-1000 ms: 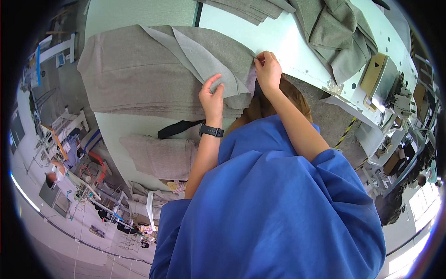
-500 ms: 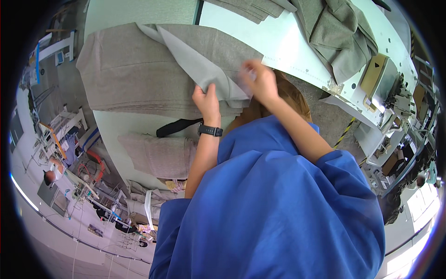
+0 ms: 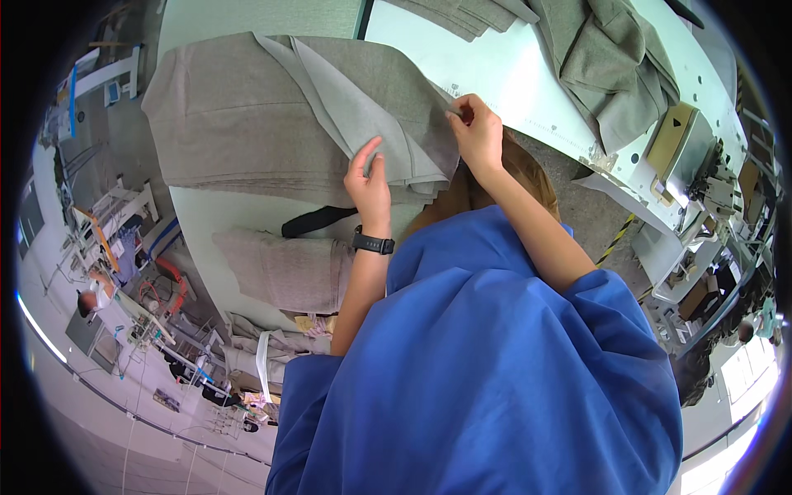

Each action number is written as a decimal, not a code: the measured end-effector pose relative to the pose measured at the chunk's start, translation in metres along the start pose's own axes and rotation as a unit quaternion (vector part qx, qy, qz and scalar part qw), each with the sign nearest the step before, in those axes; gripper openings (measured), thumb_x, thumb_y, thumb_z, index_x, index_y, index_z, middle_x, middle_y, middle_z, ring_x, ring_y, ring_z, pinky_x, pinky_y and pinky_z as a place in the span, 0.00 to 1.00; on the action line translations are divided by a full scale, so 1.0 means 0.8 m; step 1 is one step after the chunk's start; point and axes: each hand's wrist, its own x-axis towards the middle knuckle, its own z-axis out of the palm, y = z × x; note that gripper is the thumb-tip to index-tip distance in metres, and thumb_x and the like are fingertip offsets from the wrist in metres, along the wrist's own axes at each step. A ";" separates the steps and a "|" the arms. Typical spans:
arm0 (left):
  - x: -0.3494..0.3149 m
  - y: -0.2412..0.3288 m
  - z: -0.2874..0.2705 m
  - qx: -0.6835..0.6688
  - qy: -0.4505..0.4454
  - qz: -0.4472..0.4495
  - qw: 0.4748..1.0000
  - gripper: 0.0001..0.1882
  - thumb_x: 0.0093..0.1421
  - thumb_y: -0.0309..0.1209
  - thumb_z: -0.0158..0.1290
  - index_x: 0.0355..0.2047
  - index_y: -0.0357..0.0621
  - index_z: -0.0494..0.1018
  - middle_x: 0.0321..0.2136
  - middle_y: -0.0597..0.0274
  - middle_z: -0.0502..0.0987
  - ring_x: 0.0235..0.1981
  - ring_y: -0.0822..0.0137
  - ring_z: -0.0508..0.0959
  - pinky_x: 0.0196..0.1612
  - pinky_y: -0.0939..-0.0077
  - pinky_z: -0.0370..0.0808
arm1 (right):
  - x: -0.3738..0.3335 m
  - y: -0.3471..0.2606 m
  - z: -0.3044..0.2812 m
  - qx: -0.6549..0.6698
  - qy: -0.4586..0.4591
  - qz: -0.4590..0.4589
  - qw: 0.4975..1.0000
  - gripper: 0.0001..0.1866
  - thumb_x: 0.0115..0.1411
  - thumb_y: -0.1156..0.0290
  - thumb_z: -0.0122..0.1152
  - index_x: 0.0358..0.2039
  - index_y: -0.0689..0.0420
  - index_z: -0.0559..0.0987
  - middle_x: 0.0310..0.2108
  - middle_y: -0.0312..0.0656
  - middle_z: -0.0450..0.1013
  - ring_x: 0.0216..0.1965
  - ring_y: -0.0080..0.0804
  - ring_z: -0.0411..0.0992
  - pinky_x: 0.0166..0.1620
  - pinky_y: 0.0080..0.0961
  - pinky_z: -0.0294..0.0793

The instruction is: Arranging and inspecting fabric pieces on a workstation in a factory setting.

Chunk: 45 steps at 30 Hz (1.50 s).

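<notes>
Brownish-grey fabric pieces (image 3: 239, 115) lie in a layered stack across the pale table. The top piece is partly folded over, showing its lighter grey underside (image 3: 351, 103). At the right end of the stack, my right hand (image 3: 482, 140) pinches the edge of the fabric piece between thumb and fingertips. My left hand (image 3: 369, 188), with a black watch (image 3: 374, 241) on its wrist, rests by the folded light flap. Its thumb and index finger are apart, and the fingertips are against or just over the cloth.
A black strip (image 3: 318, 221) and another grey fabric pile (image 3: 285, 268) lie on the table's near side. At the right, a crumpled grey garment piece (image 3: 610, 66) lies on a white table (image 3: 495, 87) bearing a sewing machine (image 3: 709, 177). A person (image 3: 97, 293) is far off at the left.
My right hand has come to the fabric's right edge and now pinches it. My left hand has loosened from the folded flap, its thumb and finger parting.
</notes>
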 end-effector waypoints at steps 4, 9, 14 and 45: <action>-0.001 0.003 0.014 -0.139 0.034 0.002 0.990 0.09 0.57 0.24 0.48 0.37 0.36 0.74 0.25 0.72 0.73 0.22 0.84 0.61 0.24 0.88 0.58 | -0.042 -0.033 -0.006 0.093 -0.077 -0.100 0.988 0.05 0.49 0.76 0.58 0.28 0.62 0.75 0.23 0.43 0.72 0.21 0.32 0.70 0.28 0.23 0.69; -0.004 0.002 0.000 -0.123 0.036 -0.075 0.989 0.05 0.57 0.26 0.50 0.31 0.37 0.73 0.27 0.71 0.72 0.27 0.80 0.65 0.32 0.86 0.62 | -0.039 -0.013 0.005 0.030 -0.149 -0.162 0.975 0.05 0.49 0.74 0.58 0.26 0.61 0.75 0.23 0.44 0.72 0.24 0.40 0.71 0.30 0.30 0.70; -0.009 0.001 -0.013 -0.102 0.125 0.009 0.987 0.06 0.56 0.24 0.50 0.32 0.34 0.72 0.28 0.68 0.73 0.27 0.80 0.67 0.32 0.85 0.64 | 0.020 0.036 0.013 -0.194 0.058 -0.195 0.960 0.07 0.51 0.70 0.58 0.29 0.60 0.74 0.28 0.44 0.72 0.29 0.42 0.71 0.33 0.31 0.70; -0.016 -0.021 -0.044 -0.100 0.121 -0.011 0.988 0.06 0.54 0.26 0.54 0.25 0.36 0.70 0.26 0.71 0.69 0.28 0.81 0.64 0.34 0.88 0.61 | 0.019 0.049 0.029 -0.212 0.040 -0.247 0.945 0.11 0.49 0.73 0.59 0.35 0.59 0.73 0.33 0.43 0.70 0.33 0.41 0.70 0.33 0.34 0.69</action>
